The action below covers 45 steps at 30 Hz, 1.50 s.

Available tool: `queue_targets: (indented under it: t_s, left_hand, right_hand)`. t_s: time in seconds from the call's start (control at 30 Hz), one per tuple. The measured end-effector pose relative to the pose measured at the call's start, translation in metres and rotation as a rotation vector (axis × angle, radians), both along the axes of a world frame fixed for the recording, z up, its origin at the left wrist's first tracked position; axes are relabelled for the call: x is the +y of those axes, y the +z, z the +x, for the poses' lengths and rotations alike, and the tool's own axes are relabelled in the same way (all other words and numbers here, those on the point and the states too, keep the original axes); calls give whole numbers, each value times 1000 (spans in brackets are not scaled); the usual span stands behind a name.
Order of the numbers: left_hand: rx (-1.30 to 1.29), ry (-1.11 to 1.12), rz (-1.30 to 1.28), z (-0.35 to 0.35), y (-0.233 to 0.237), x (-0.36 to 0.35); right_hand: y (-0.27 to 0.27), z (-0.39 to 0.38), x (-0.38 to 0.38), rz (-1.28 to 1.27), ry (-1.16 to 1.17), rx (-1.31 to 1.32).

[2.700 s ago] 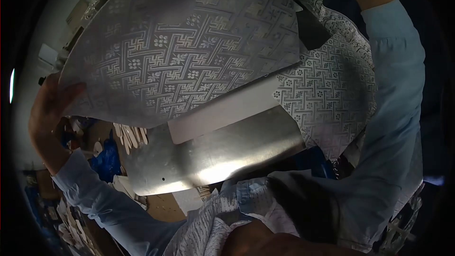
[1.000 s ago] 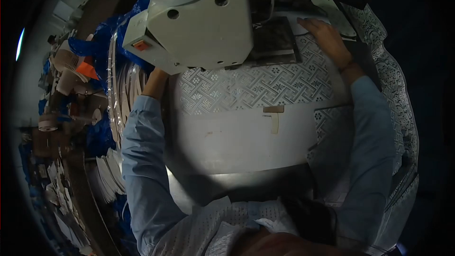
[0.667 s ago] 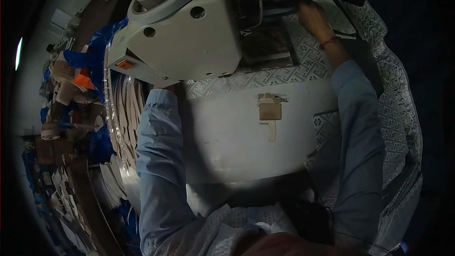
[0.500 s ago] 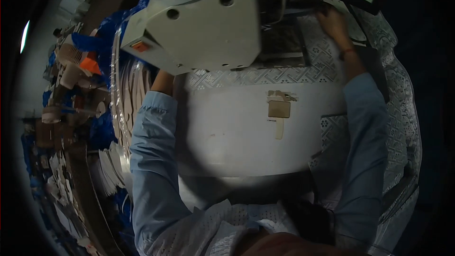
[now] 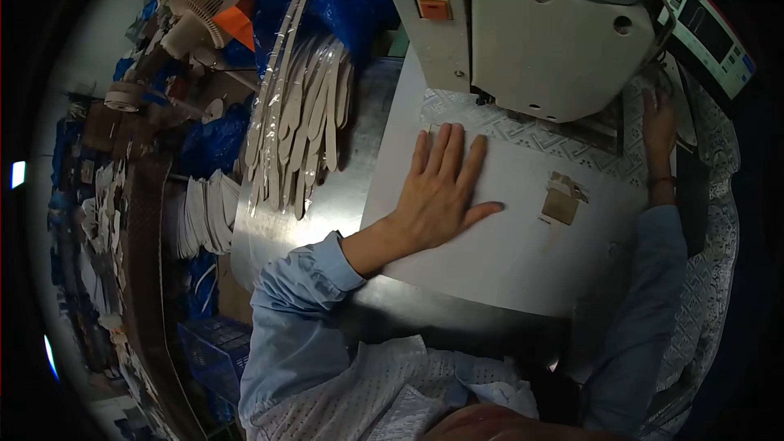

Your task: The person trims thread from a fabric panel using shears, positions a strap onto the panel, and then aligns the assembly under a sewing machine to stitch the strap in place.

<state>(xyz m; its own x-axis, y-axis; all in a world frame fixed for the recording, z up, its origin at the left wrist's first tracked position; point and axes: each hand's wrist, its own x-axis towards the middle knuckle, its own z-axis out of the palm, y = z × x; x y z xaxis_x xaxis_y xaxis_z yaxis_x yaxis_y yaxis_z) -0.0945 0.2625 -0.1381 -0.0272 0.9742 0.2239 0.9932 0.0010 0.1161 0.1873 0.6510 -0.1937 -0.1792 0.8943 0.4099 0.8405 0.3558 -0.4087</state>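
Observation:
My left hand [image 5: 445,196] lies flat, fingers spread, on a large white sheet [image 5: 482,265] in front of a cream-coloured machine head [image 5: 555,41]. It holds nothing. My right hand [image 5: 660,132] reaches forward to the right of the machine head, over a silver-patterned strip [image 5: 633,114]. Its fingers are dim and small, so I cannot make out their grip. A tan rectangular patch [image 5: 560,206] with torn edges sits on the white sheet, to the right of my left hand.
Long beige strips in clear plastic [image 5: 306,122] lie left on the metal tabletop [image 5: 347,196]. Behind them are blue plastic bags [image 5: 351,8]. A monitor [image 5: 710,33] stands at the far right, a blue crate [image 5: 214,347] low on the left. The machine head overhangs the sheet.
The view has swung left. My left hand, earlier hidden behind the machine head, now rests on the white sheet. My right hand stays at the machine's right side. The cream strip below the patch no longer shows clearly.

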Motion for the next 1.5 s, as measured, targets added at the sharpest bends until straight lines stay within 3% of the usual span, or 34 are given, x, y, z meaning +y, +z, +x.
queue_targets:
  t_s: [0.2,0.27,0.37,0.6,1.4,1.5]
  left_hand:
    - [-100,-63,13,1,-8,5]
    - [-104,-68,12,1,-7,3]
    - [-89,-43,8,-3,-6,3]
    - [-80,-35,34,-5,-7,0]
    - [-130,-52,15,-12,-1,-2]
    - [-145,-62,34,-13,-3,-1]
  right_hand:
    - [-6,32,22,79,48,12]
    - [3,36,18,-65,-22,-68]
    - [6,33,7,67,74,-1]
    - [13,29,-1,-53,38,1]
    - [-3,48,31,16,131,-26]
    - [8,65,36,-101,150,-50]
